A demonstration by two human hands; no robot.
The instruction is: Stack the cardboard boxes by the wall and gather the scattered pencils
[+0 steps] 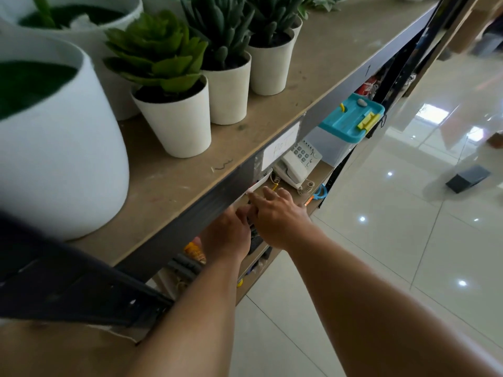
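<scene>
Both my hands reach into the lower shelf (313, 175), under the edge of the upper shelf board (272, 126). My right hand (277, 217) has its fingers stretched forward, and the fingertips touch a white flat sheet (258, 185) that sticks out below the shelf edge. A thin yellow stick, perhaps a pencil (275, 187), lies just beyond those fingers. My left hand (226, 236) is close beside the right; its fingers are hidden by the shelf edge and by the right hand. Blurred brown shapes, perhaps cardboard boxes (465, 34), stand at the far top right.
White pots with green plants (177, 123) line the upper shelf. The lower shelf holds a white telephone (296, 165), a clear tub with a teal lid (351, 118) and small clutter. A dark box (468, 178) lies on the glossy tiled floor (381, 240).
</scene>
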